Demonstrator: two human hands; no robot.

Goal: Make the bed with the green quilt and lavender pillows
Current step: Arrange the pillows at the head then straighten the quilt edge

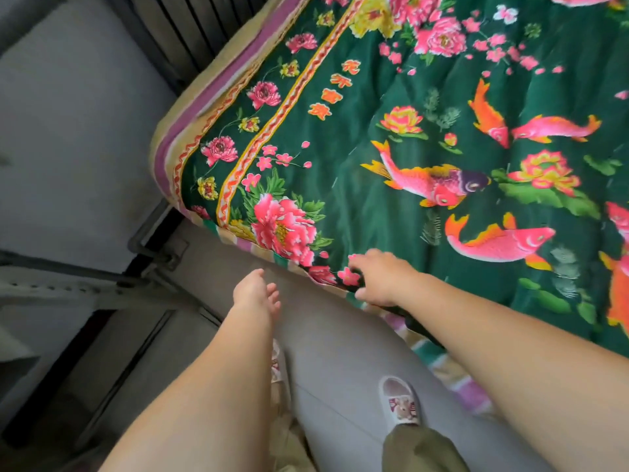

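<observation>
Green quilt, orange characters unreadable, edge in right hand; left hand loose, empty.

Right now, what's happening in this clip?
A person stands beside a bed, making it. The right hand grips the near edge of the green quilt, which lies spread over the mattress with its fish and flower print up. The left hand hangs free above the floor, holding nothing. No pillows are in view.
</observation>
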